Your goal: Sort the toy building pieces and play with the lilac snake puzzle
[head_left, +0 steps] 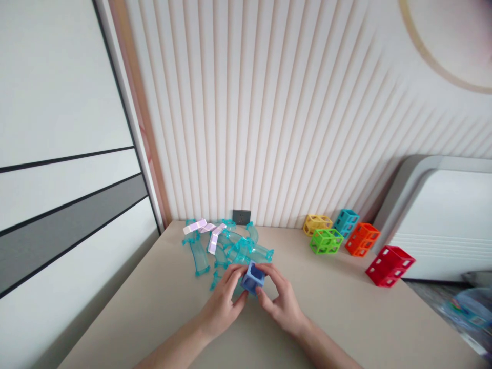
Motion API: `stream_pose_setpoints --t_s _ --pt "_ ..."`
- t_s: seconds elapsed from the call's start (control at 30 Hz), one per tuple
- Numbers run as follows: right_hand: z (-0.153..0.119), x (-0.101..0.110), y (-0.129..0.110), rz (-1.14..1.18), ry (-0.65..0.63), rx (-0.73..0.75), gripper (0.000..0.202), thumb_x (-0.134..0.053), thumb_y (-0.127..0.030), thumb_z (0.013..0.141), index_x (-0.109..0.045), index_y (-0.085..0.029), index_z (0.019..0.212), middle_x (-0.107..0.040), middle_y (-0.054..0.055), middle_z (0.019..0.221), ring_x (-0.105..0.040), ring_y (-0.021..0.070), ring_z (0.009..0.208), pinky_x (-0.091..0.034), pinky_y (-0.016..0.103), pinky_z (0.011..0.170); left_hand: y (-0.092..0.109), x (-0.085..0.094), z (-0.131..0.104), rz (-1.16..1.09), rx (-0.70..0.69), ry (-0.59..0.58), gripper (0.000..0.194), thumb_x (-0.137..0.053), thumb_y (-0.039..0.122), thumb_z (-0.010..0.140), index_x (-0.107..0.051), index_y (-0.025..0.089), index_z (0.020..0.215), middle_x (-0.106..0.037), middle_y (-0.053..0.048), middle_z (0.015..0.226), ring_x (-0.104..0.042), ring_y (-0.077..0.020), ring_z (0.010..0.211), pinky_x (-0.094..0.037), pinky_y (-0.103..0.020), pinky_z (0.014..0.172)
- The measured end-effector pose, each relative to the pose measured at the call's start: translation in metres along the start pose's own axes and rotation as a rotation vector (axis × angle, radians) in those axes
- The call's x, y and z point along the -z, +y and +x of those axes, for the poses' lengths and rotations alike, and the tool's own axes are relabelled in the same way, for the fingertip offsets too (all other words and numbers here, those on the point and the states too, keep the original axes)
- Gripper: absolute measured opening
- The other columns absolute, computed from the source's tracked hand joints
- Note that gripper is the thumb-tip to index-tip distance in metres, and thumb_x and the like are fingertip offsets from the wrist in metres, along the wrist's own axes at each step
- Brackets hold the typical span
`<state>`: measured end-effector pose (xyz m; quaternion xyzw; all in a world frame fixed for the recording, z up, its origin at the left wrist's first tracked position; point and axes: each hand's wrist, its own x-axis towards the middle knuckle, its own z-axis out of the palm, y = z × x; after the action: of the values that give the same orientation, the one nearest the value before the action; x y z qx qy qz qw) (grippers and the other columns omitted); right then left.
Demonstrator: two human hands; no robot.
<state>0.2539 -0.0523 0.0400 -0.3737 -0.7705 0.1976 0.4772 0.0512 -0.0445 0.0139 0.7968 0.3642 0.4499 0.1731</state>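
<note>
Blue open-frame cube [252, 281] is btwn both hands, seemingly just above the tabletop [161, 312]. L hand [223, 302] pinches its L side, R hand [283, 303] its R; thumbs low, fingers up top. To do it well: grip rigid edges, not openings; press evenly w/ both hands; keep clear of the translucent teal track pcs [199, 256] just behind.

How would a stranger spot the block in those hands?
Start at the pale tabletop, then find the left hand and right hand above it. Between them they hold a small periwinkle-blue block. Its opaque, boxy frame with openings sets it apart from the see-through turquoise pieces just beyond it.
</note>
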Motion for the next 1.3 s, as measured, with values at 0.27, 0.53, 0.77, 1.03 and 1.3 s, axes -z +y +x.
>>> stream_pose_setpoints --t_s 0.27,0.53,0.77,1.03,1.3 --pt "-0.026 0.087 0.039 -0.444 0.38 -0.226 0.036 -0.055 -0.026 0.083 -0.063 -0.021 0.118 -0.069 0.01 0.109 -0.067 0.0244 0.093 -0.057 0.038 0.083 0.009 0.007 0.0 0.108 -0.193 -0.132 0.027 -0.049 0.009 0.094 -0.061 0.025 0.113 -0.064 -0.007 0.115 -0.062 -0.021 0.119 -0.053 -0.035 0.103" --pt "-0.107 0.214 0.084 -0.777 0.643 -0.721 0.08 -0.056 -0.059 0.073 -0.054 -0.01 0.136 -0.067 0.019 0.113 -0.065 0.0274 0.076 -0.054 0.041 0.07 0.013 0.006 0.001 0.095 -0.232 -0.168 0.022 -0.049 0.008 0.094 -0.063 0.024 0.101 -0.066 -0.006 0.107 -0.063 -0.0214 0.115 -0.054 -0.034 0.1" --pt "-0.154 0.256 0.076 -1.042 0.623 -0.888 0.078 -0.046 -0.056 0.083 -0.048 -0.008 0.144 -0.063 0.025 0.124 -0.064 0.0401 0.104 -0.05 0.051 0.082 0.009 0.004 0.0 0.084 -0.239 -0.164 0.022 -0.05 0.009 0.095 -0.064 0.024 0.102 -0.066 -0.006 0.107 -0.064 -0.0202 0.114 -0.054 -0.032 0.099" --pt "-0.165 0.255 0.077 -1.017 0.467 -1.036 0.08 -0.044 -0.055 0.083 -0.044 -0.006 0.147 -0.062 0.028 0.129 -0.063 0.0429 0.111 -0.049 0.053 0.089 0.01 0.003 0.0 0.067 -0.253 -0.165 0.023 -0.049 0.009 0.095 -0.066 0.024 0.102 -0.068 -0.005 0.104 -0.065 -0.0198 0.112 -0.055 -0.031 0.097" --pt "-0.131 0.22 0.058 -1.249 0.547 -0.502 0.055 -0.041 -0.049 0.091 -0.057 -0.017 0.133 -0.059 0.019 0.134 -0.056 0.0388 0.122 -0.044 0.054 0.101 0.01 0.003 0.0 0.09 -0.256 -0.174 0.026 -0.049 0.007 0.093 -0.066 0.024 0.102 -0.068 -0.006 0.104 -0.065 -0.0213 0.112 -0.056 -0.033 0.097"
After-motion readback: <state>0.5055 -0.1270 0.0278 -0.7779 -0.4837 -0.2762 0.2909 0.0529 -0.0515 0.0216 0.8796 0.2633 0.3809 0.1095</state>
